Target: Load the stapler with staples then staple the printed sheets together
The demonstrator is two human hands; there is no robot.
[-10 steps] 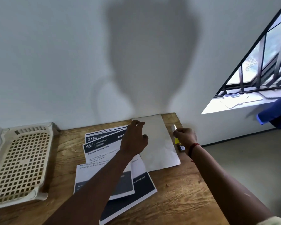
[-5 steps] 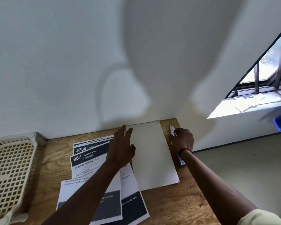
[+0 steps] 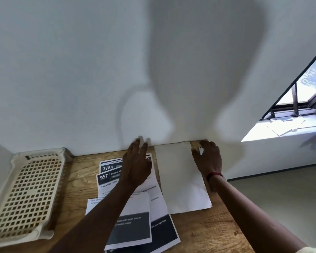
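Note:
Several printed sheets (image 3: 108, 168) with dark headers reading 3784 and 957 lie fanned on the wooden table (image 3: 208, 232). To their right lies a blank white sheet (image 3: 179, 179). My left hand (image 3: 137, 165) is spread with straight fingers over the top of the printed sheets, its fingertips near the wall. At the blank sheet's far right edge, my right hand (image 3: 208, 159) covers the stapler (image 3: 200, 150). Only the stapler's white tip shows between the fingers, which seem to curl round it. No staples are visible.
A cream perforated plastic tray (image 3: 26, 194) sits at the table's left end. A white wall runs directly behind the table. The table's right edge drops to the floor (image 3: 281, 198). Loose papers lie on a window sill (image 3: 285, 125) at the far right.
My left hand has slid left off the blank sheet onto the printed sheets. My right hand has lowered and moved further toward the wall, along the blank sheet's right edge.

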